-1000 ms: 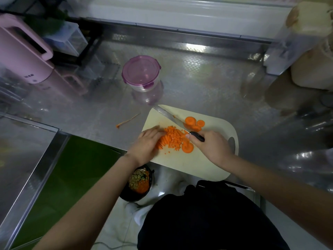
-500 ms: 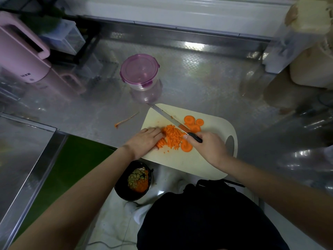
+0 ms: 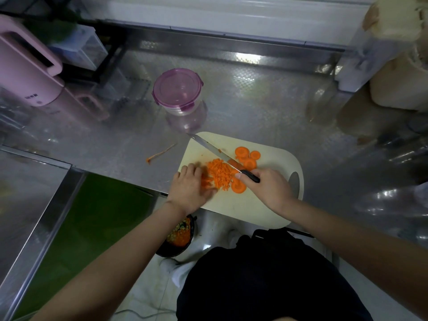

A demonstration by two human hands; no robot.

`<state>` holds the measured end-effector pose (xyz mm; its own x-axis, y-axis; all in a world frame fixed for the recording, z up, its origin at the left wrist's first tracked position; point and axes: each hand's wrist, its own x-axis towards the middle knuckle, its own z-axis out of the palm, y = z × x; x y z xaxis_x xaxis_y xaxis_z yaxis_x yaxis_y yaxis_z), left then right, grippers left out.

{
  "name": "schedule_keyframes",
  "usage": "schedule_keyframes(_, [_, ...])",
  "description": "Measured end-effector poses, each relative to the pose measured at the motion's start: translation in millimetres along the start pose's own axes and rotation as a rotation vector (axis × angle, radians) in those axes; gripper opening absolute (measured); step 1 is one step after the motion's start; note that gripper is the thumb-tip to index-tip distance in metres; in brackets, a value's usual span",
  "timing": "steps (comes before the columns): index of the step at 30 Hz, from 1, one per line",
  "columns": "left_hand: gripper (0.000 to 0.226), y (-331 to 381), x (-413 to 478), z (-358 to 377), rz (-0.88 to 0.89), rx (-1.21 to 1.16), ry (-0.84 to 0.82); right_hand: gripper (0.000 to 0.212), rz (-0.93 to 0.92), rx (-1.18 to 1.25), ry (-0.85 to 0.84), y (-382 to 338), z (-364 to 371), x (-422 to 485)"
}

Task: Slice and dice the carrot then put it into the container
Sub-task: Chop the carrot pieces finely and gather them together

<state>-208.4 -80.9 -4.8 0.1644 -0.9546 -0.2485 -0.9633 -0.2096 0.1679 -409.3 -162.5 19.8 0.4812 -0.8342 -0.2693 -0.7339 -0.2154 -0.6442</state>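
Drawn slightly nearer over the cutting board [image 3: 266,205], the left hand [image 3: 188,191] now presses against the near-left edge of the diced carrot [image 3: 218,173], its fingers too blurred to tell whether they clasp any. The right hand [image 3: 268,188] stays clenched round the handle of the knife [image 3: 214,151], blade across the pile's far side. Beyond the board the container [image 3: 177,91] stands lidded; the dice look light, damp and loose, best scooped against the blade, and the stiff carrot rounds [image 3: 245,156] pinched by their rims.
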Motion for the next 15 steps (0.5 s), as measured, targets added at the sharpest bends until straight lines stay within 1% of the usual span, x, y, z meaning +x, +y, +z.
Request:
schedule_keyframes(1, [0.073,3,2,-2,-0.024,0.008,0.028,0.051,0.002,-0.003,0.001,-1,0,0])
schedule_keyframes(3, [0.072,9,5,-3,-0.04,0.029,0.071,0.052,0.01,-0.01,0.008,-2,0,-1])
schedule_keyframes(6, [0.057,19,11,0,-0.054,0.03,0.048,0.053,0.015,-0.016,0.01,-3,1,-2])
schedule_keyframes(8, [0.047,25,14,3,-0.085,-0.016,0.029,0.053,0.012,-0.033,0.003,-4,1,-3])
schedule_keyframes(11, [0.04,27,15,7,-0.141,-0.094,0.01,0.053,0.012,-0.028,0.005,-3,2,-5])
schedule_keyframes(15, [0.03,25,16,6,-0.15,-0.113,-0.011,0.052,0.001,-0.015,0.008,-2,3,-5])
